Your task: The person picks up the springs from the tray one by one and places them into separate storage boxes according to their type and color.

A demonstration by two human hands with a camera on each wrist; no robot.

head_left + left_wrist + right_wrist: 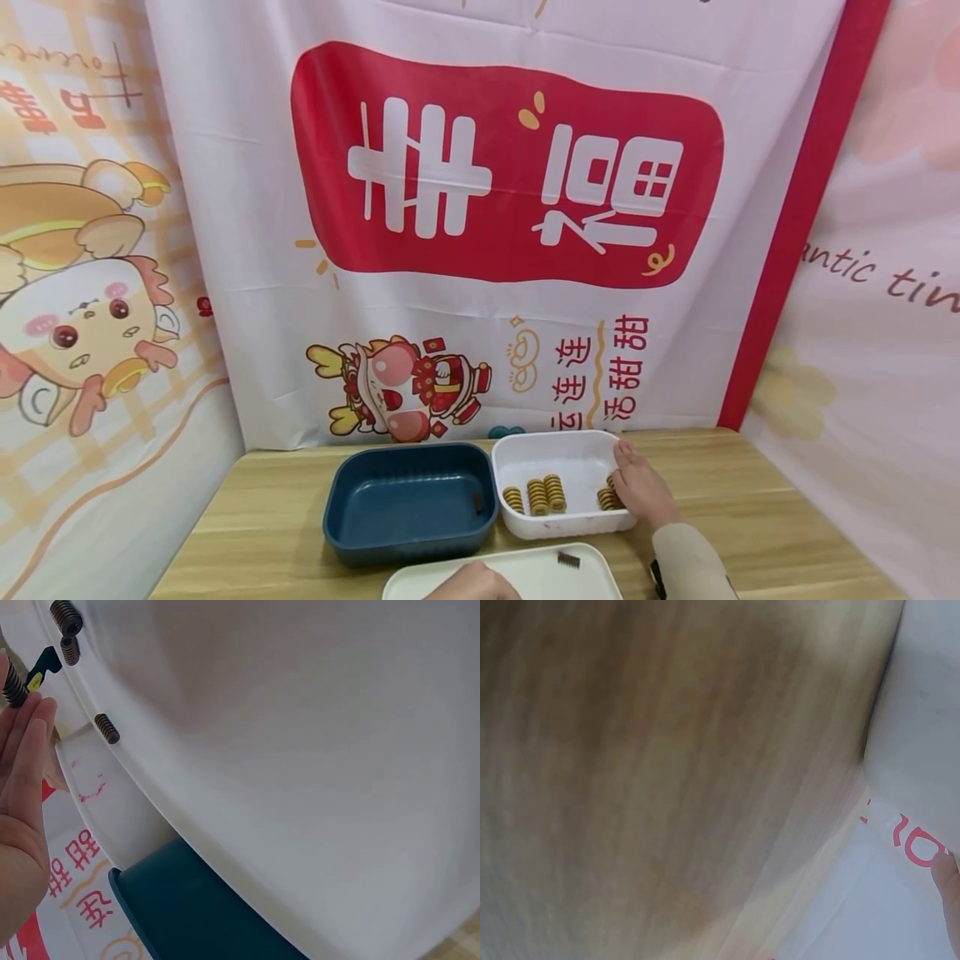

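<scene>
My left hand (476,583) is at the bottom edge of the head view, over the cream tray (517,571). In the left wrist view its fingers pinch a dark coil spring (13,684). Another dark spring (568,559) lies on the tray near its back edge; the left wrist view shows several there, such as one small spring (107,729). My right hand (647,492) grips the right end wall of the white bin (558,525). One fingertip (946,879) shows at that wall's outer side. Gold, dark-banded springs (545,495) stand in the bin, some partly covered by this hand.
A dark blue bin (408,550) sits left of the white bin, its rim close against it, with a small brown spring (478,502) inside. All stand on a wooden table (255,508). A printed cloth (502,300) hangs behind, with cloth walls at both sides.
</scene>
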